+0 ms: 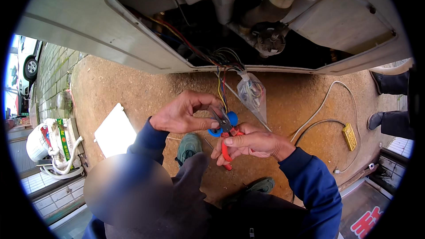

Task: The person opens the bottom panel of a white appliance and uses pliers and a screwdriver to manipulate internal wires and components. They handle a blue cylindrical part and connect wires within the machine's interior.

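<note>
Brown dirt ground beneath an opened white appliance (79,22). Right hand (252,144) is gripping red-handled pliers (226,128), nipping coloured wires (221,90) pinched by left hand (186,113); steady cut needed next.

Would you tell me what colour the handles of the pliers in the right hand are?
Red, seen best in the head view: the right hand grips the pliers by their red handles.

- Outdoor repair spot on bare dirt ground (133,84) beside a tiled pavement (53,75)
- Opened white appliance (79,22) with exposed wiring (221,62)
- Parked car (30,64) at far left
</note>
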Demonstrator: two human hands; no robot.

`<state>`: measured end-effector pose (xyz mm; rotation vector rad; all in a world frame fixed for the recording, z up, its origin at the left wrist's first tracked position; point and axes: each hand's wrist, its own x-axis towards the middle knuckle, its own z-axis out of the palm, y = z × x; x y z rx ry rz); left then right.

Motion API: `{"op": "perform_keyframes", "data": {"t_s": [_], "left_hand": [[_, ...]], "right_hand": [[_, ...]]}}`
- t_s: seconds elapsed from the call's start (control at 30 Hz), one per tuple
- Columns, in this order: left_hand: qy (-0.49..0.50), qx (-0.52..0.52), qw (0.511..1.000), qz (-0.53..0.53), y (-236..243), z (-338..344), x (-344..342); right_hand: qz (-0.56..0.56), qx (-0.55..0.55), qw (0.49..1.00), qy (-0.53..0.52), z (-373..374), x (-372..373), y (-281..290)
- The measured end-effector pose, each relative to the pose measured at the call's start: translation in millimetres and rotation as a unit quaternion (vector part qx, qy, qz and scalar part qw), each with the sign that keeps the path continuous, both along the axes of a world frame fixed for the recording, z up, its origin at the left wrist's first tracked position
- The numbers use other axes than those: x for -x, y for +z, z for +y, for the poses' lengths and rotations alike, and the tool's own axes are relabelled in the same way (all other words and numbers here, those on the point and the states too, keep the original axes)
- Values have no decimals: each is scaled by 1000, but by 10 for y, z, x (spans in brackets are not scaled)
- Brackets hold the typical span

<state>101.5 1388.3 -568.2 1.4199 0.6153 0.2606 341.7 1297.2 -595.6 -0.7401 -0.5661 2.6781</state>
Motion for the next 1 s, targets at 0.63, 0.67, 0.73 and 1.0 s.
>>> {"op": "perform_keyframes", "data": {"t_s": [0.63, 0.67, 0.73, 1.0], "left_hand": [[82, 172, 982, -18, -52, -100, 126], [81, 175, 981, -33, -55, -119, 116], [79, 181, 978, -62, -57, -121, 64], [56, 145, 985, -76, -116, -195, -30]], "right_hand": [[-131, -65, 984, -98, -274, 460, 57], [-134, -73, 984, -94, -273, 458, 38], [-130, -51, 983, -115, -240, 437, 77], [-248, -179, 942, -138, -367, 486, 49]]}}
